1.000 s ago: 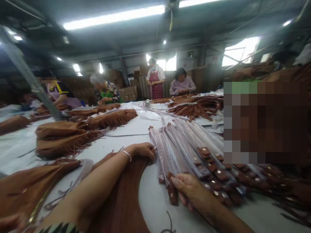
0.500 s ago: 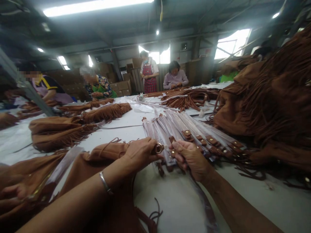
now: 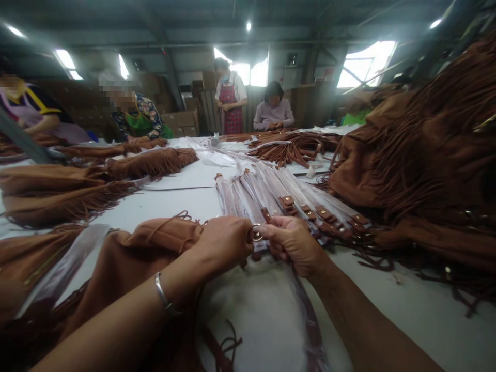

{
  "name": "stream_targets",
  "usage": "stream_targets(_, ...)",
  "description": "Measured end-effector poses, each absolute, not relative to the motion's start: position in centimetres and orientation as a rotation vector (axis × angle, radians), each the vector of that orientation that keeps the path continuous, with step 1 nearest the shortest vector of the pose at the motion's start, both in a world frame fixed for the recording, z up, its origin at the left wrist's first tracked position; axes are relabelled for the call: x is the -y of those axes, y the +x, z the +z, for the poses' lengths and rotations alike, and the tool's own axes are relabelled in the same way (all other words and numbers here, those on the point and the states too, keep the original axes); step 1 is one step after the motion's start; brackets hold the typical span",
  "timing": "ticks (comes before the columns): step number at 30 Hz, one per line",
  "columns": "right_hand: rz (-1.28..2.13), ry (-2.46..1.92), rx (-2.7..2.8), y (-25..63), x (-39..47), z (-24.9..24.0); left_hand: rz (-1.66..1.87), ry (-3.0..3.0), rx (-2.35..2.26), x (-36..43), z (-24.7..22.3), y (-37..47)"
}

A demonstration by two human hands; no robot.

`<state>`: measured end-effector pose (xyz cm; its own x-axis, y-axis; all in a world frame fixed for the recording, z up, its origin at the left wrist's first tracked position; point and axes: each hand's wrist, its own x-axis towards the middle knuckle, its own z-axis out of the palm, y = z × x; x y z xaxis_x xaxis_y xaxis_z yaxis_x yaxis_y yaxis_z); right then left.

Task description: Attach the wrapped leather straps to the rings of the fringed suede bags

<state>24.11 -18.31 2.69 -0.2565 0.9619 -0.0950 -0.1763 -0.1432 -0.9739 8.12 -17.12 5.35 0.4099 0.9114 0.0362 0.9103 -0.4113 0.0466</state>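
My left hand (image 3: 227, 245), a silver bangle on its wrist, is closed at a gold-coloured metal ring (image 3: 256, 234). Beneath that arm lies a brown suede bag (image 3: 127, 263); where the ring joins it is hidden by my fingers. My right hand (image 3: 296, 245) pinches the end of a brown strap (image 3: 312, 330), its thumb and forefinger touching the ring. The strap hangs down in clear plastic wrap. Whether its clip is through the ring I cannot tell. Just behind both hands, several wrapped straps (image 3: 267, 188) lie side by side, with brown snap tabs at their ends.
A tall heap of fringed brown bags (image 3: 411, 160) rises at the right. More bags (image 3: 58, 191) lie on the white table (image 3: 182, 194) at the left. Unwrapped straps (image 3: 290, 147) are piled farther back. Several people work across the table, one in a checked apron (image 3: 231, 111).
My hands have come closer together, and the right thumb and forefinger now meet the ring. The view has tilted down and shifted to the right.
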Motion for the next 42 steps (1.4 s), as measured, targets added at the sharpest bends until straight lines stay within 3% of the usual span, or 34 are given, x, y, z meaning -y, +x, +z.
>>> stream_targets(11,1.9,-0.93,1.047,24.8,17.4,1.7,0.134,2.659,-1.513,16.7,4.8,7.9)
stream_targets(17,2.11,-0.772,1.018,24.5,17.7,1.5,0.374,2.602,-1.179,17.7,4.3,6.4)
stream_targets(27,1.512,-0.852,1.207,21.8,19.5,1.3,0.65,2.284,-1.51,18.3,4.6,6.3)
stream_targets(37,2.074,-0.603,1.004,23.6,18.2,1.2,0.697,2.283,-1.059,19.2,4.3,5.8)
stream_targets(42,1.919,-0.581,0.964,22.9,18.8,1.3,0.789,2.158,-1.138,19.3,3.7,5.7)
